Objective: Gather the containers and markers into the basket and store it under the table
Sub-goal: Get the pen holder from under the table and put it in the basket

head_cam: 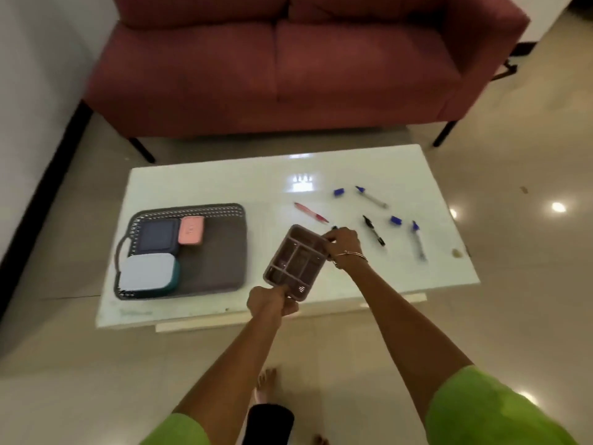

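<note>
Left hand point(272, 301) grips the divided tray point(296, 260) at its near end, right hand point(341, 244) its far end; the basket point(218, 261) lies leftward, nearer the left hand.

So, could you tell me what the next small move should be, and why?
Probably carry the divided tray, gripped by left hand and right hand, leftward into the basket: its right half is bare, and three containers already sit in its left.
</note>
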The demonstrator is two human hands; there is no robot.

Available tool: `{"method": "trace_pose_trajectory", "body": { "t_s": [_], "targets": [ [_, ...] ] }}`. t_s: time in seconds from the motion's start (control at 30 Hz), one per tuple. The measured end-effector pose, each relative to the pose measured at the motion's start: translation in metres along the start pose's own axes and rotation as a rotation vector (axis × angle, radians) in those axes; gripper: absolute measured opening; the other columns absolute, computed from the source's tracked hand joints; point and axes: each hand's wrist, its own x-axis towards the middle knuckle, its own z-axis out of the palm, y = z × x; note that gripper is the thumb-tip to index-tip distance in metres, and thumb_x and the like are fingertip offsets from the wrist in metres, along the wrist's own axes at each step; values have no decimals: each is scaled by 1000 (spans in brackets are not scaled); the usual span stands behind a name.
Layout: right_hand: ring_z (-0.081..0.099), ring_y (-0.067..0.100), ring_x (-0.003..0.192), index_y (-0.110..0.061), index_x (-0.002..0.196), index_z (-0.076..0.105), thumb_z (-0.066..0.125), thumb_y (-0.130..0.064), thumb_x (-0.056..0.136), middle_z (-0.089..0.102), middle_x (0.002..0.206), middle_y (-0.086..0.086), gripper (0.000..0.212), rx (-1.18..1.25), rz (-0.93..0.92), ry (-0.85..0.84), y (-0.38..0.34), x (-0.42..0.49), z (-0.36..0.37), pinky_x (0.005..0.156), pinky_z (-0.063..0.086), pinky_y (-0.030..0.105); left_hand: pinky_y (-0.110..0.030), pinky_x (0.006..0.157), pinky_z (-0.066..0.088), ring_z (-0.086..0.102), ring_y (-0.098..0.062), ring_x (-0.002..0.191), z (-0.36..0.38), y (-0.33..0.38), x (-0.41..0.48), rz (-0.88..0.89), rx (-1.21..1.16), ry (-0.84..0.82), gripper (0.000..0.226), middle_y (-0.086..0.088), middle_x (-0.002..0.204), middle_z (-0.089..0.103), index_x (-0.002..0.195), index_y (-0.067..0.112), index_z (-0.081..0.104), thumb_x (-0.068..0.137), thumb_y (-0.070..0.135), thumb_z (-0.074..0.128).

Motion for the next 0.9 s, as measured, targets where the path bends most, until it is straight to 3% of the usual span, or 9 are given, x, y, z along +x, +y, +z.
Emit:
{"method": "trace_pose_trajectory", "body": {
  "t_s": [0.1,0.2,0.37,0.47,0.63,0.73,0.8,0.9],
  "targets": [
    [68,34,81,-2,85,75,66,-11,78,74,87,20,15,-14,-118,-82,-56,39,50,79,55,43,-25,29,46,55,-24,26,-43,34,37,-5,-76,64,25,-29,70,64,88,-19,59,68,-9,69],
    [68,27,76,-5,85,75,70,-16,77,75,85,17,15,-9,-173,-121,-104,66,94,77,54,32,-24,29,46,58,-23,29,-80,58,70,-45,-140,98,23,-28,72,63,95,-16,59,73,-12,63],
    [63,28,97,-8,98,73,70,-22,80,73,101,14,23,-148,-222,-287,-146,102,152,83,48,30,-24,38,52,67,-29,53,-117,66,114,-160,-272,108,26,-28,89,67,101,-10,57,77,-7,65],
    [63,27,97,-9,99,72,68,-24,82,72,101,13,23,-195,-215,-338,-149,119,177,79,45,25,-25,37,52,67,-30,58,-120,65,131,-196,-345,93,23,-27,87,66,100,-7,56,78,-8,63],
    [61,27,102,-9,101,71,64,-23,85,72,105,13,22,-308,-232,-400,-141,136,205,86,45,29,-27,34,52,62,-26,36,-112,60,152,-309,-470,39,18,-25,74,60,95,-6,54,79,-13,60],
    [63,28,100,-7,100,71,63,-18,86,71,105,15,20,-325,-202,-399,-133,142,213,89,47,30,-31,45,56,64,-32,53,-107,58,159,-361,-496,-4,16,-23,76,59,91,-4,53,80,-13,59],
    [64,29,98,-8,98,72,61,-16,87,72,103,14,18,-342,-199,-375,-126,147,217,87,48,30,-29,38,54,64,-31,55,-103,59,159,-375,-478,-4,16,-23,76,60,91,-4,54,79,-11,61],
    [63,31,98,-7,100,69,58,-16,88,70,106,16,19,-389,-194,-380,-120,149,219,87,49,32,-26,33,50,65,-26,43,-101,58,160,-366,-456,7,24,-24,78,62,101,-6,53,79,-8,63]
  ]
}}
